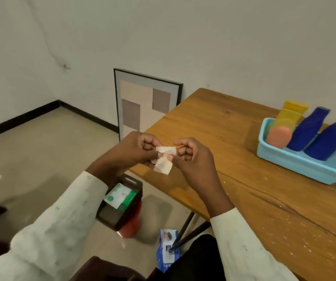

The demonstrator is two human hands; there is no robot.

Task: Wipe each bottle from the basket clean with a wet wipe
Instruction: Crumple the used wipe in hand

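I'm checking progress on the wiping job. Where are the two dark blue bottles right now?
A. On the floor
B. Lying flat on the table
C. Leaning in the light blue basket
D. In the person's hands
C: both blue bottles lean in the basket, while the hands hold only a wipe.

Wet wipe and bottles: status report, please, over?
Both hands, left and right, pinching folded wet wipe. Bottles in blue basket, none picked up yet. Nothing in the way.
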